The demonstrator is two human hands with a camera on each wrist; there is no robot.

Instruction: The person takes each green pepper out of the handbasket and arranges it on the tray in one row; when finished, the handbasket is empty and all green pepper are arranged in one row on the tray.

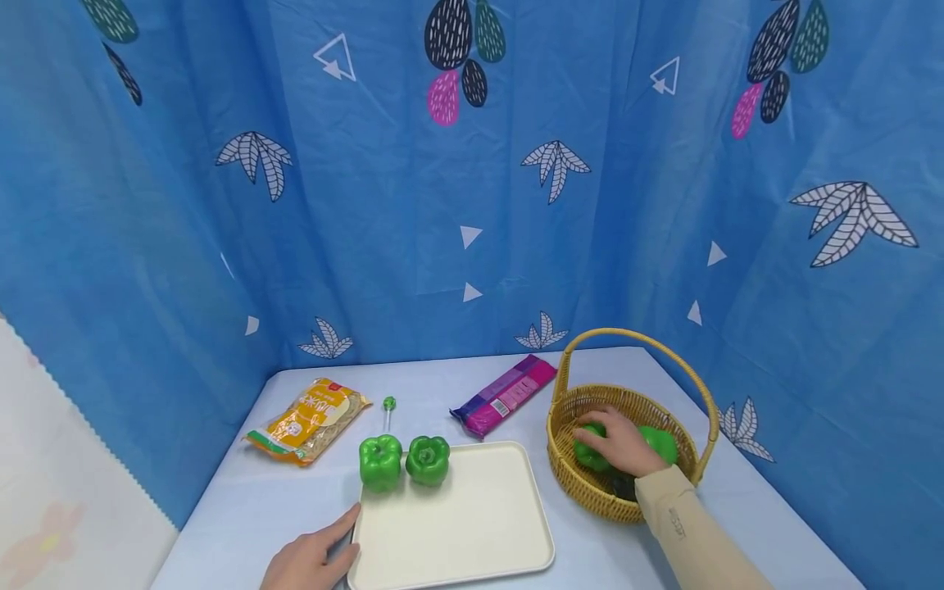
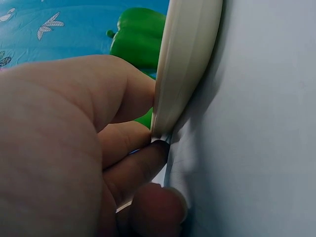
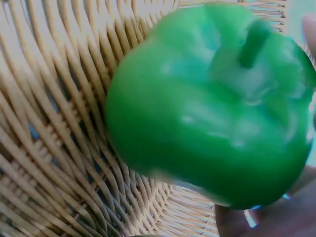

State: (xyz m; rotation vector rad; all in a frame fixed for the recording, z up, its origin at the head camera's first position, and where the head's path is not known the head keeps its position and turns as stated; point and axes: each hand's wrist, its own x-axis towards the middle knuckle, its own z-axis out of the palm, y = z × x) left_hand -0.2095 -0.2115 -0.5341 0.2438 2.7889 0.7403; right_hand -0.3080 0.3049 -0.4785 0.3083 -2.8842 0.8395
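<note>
A woven basket with a hoop handle stands at the table's right. My right hand reaches into it and grips a green bell pepper; that pepper fills the right wrist view, with fingertips under it. A second pepper lies in the basket behind the hand. A cream tray sits in the middle, with two green peppers at its far left corner. My left hand rests against the tray's near left rim, fingers touching the edge.
Behind the tray lie a yellow noodle packet, a small green-topped stick and a purple packet. A light blue cloth covers the table. Blue patterned curtains close in the back and both sides.
</note>
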